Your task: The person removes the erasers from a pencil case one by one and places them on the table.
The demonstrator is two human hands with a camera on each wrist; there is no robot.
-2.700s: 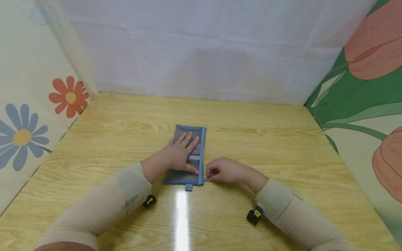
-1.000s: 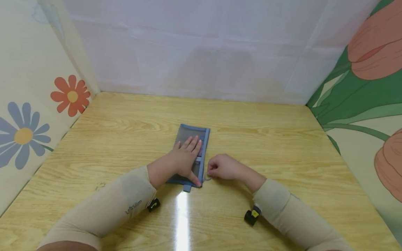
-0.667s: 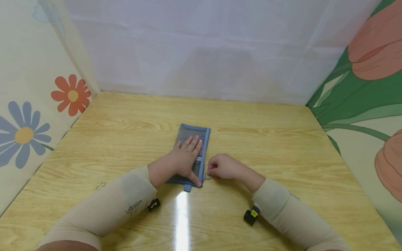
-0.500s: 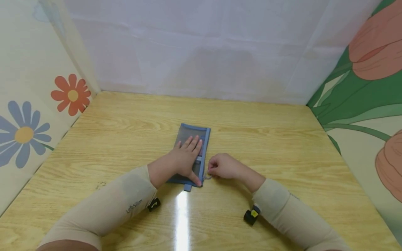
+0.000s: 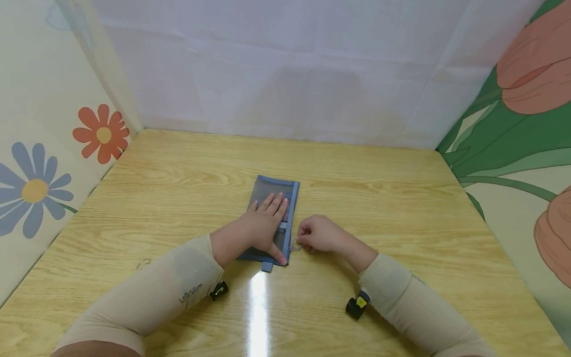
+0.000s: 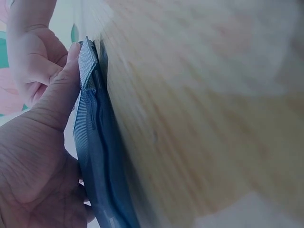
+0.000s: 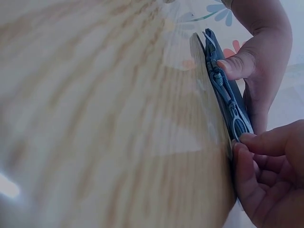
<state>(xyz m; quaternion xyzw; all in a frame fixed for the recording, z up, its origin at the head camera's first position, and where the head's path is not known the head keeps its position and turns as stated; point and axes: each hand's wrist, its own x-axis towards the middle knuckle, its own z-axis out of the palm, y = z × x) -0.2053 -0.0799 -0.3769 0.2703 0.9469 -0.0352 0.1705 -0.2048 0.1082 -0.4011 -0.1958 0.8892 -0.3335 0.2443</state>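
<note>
A blue-edged mesh zip pouch (image 5: 273, 186) lies lengthwise near the middle of the table. My left hand (image 5: 263, 225) is spread flat on it, thumb pressing its near right corner by the zipper end. Something pinkish and a pale strip (image 5: 283, 225) show through the mesh. At the pouch's right edge my right hand (image 5: 323, 235) pinches the ring-shaped zipper pull (image 7: 241, 127) between thumb and forefinger. In the right wrist view, two zipper tapes (image 7: 222, 88) run slightly apart between the left thumb and the pull. A fabric tab (image 5: 266, 267) sticks out at the near end.
The wood-grain table (image 5: 178, 173) reaches back to a white cloth (image 5: 276, 64). Flower-printed panels stand at left (image 5: 40, 89) and right (image 5: 490, 163). Black cameras (image 5: 357, 307) are strapped under both wrists.
The pouch has shifted slightly right, and my left thumb has come down to its near corner. My right hand has moved a little farther from me along the edge with the zipper pull.
</note>
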